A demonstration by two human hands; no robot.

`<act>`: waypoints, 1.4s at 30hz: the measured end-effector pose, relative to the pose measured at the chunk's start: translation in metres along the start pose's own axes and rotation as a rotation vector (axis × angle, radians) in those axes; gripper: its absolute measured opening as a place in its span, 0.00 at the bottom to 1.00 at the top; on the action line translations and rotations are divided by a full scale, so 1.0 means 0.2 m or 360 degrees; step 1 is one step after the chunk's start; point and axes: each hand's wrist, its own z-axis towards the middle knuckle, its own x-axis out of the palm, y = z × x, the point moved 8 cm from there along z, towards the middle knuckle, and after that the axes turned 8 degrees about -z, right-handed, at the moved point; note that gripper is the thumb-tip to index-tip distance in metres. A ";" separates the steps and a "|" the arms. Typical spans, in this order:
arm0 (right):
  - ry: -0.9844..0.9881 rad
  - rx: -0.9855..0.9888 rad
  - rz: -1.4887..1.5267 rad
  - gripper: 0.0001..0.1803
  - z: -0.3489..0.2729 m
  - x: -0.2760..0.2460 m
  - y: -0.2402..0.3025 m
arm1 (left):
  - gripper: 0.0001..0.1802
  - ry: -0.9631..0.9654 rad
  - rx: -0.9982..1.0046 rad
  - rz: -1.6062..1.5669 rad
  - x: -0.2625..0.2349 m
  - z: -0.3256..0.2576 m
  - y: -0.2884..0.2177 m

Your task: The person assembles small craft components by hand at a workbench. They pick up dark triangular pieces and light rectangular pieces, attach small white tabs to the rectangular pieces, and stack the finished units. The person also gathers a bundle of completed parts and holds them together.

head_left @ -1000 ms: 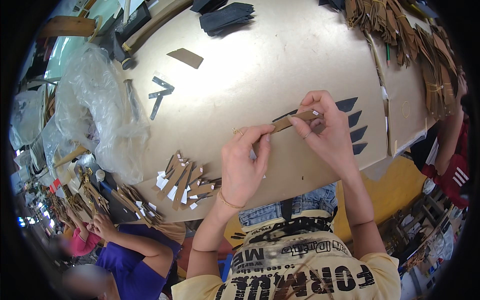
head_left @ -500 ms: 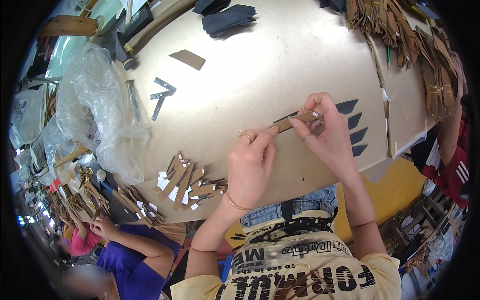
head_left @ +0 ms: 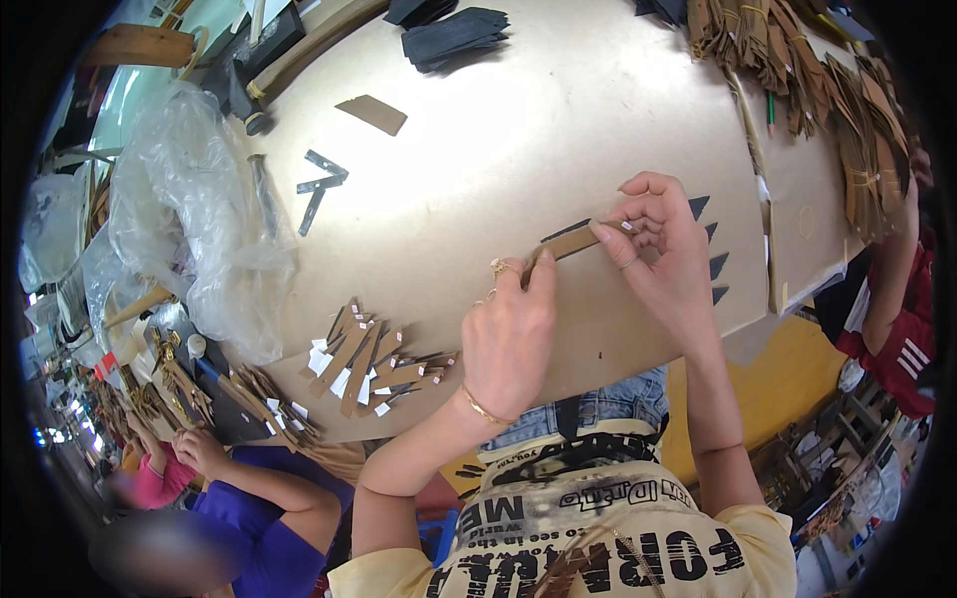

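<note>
A brown leather-like strip (head_left: pixel 570 241) with a small white label at its right end is stretched between my hands, above the table. My left hand (head_left: pixel 506 344), wearing a ring and a bracelet, pinches its left end between thumb and fingers. My right hand (head_left: pixel 666 261) grips near the labelled end, thumb on top and fingers curled behind. Along the strip's far edge shows a dark strip, partly hidden. Several black pointed strips (head_left: pixel 718 265) lie fanned beside and partly behind my right hand.
Brown strips with white tags (head_left: pixel 357 364) lie piled left of my left hand. Farther off are black strips (head_left: pixel 454 40), metal pieces (head_left: pixel 321 184), a brown piece (head_left: pixel 373 115), a hammer (head_left: pixel 249 105), plastic bags (head_left: pixel 189 219) and bundled brown strips (head_left: pixel 867 140). A co-worker (head_left: pixel 269 508) sits at left.
My left hand has turned and shifted slightly nearer to me, still on the strip. My right thumb has slid a little toward the labelled end, and its hand covers more of the black strips.
</note>
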 end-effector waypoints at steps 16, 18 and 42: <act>-0.0129 -0.0179 -0.0188 0.13 0.00 0.01 0.03 | 0.14 0.0042 -0.0021 -0.0064 -0.01 0.01 0.01; -0.0135 -0.0182 -0.0220 0.13 -0.01 0.01 0.03 | 0.14 0.0043 -0.0014 -0.0049 -0.01 0.01 0.00; -0.0247 -0.0804 -0.0852 0.17 -0.25 0.20 0.22 | 0.16 0.0347 -0.0186 -0.1032 -0.04 0.12 0.13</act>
